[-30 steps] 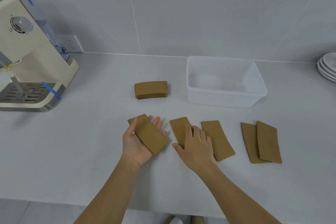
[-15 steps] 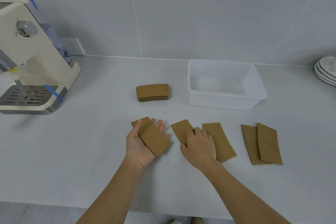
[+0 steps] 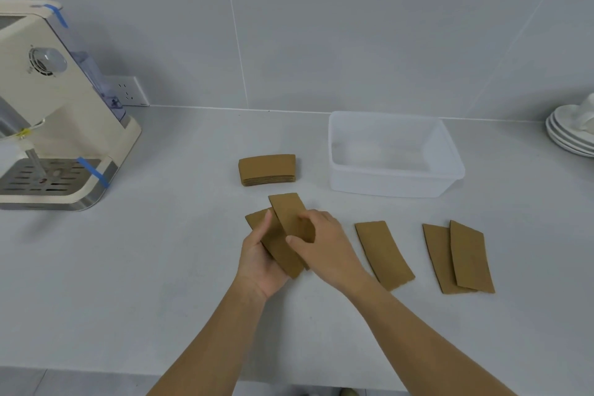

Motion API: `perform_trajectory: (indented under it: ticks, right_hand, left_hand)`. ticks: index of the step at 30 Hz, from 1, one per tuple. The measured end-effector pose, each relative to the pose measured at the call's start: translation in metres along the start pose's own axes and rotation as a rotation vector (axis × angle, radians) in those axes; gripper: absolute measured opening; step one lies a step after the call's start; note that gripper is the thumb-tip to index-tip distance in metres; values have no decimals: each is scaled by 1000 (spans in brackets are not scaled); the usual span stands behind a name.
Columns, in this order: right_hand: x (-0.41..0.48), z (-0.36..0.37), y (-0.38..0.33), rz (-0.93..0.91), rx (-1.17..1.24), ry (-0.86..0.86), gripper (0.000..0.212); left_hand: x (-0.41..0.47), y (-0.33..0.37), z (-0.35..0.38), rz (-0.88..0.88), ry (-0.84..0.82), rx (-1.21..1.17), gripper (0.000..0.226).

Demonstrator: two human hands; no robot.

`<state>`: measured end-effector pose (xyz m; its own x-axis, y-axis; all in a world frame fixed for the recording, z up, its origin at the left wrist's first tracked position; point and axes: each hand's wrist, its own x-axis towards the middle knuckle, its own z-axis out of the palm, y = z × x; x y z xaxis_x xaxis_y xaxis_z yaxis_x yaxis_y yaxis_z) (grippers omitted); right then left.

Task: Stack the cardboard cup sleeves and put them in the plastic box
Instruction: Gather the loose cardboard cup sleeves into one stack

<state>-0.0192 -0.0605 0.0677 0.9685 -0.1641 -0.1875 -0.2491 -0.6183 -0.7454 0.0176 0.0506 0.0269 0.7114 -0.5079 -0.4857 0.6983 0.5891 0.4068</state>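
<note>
Misalignment is your main risk: your right hand pinches one cardboard sleeve and lays it at a slant over the sleeve in your left hand, so the two fan apart at the far ends. If you close on them this way, the pile will splay and an edge could slide out when you carry it. Your left hand cups the lower sleeve from beneath, thumb pressed on its near-left edge; how many sleeves lie in that palm is hard to tell, likely just one.

Sleeves here are flat, thin, brown and slightly curved, so they slip easily against each other. A finished stack sits on the counter, just left of the clear plastic box, which looks empty. To your right, one loose sleeve lies alone, and two more overlap further right, none yet gathered.
</note>
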Motion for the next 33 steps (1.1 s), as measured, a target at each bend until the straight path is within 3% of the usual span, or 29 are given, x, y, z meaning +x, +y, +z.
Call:
perform_trajectory:
  ticks: [10, 17, 20, 26, 30, 33]
  right_hand:
    - [-9, 21, 16, -139, -181, -9, 49]
    - [-7, -14, 28, -72, -95, -233, 48]
    - [-6, -37, 39, 20, 14, -141, 43]
    - [-4, -55, 77, 272, -391, 171, 62]
    - [-13, -44, 96, 343, -518, 164, 71]
    - [-18, -33, 103, 324, -586, 165, 61]
  left_hand:
    - [6, -20, 10, -6, 18, -12, 40]
    - [14, -27, 13, -81, 109, 8, 27]
    - [17, -28, 20, -62, 111, 13, 30]
    - [23, -35, 24, -61, 122, -10, 34]
    - [26, -38, 25, -69, 131, -3, 33]
    - [28, -41, 26, -72, 137, 1, 32]
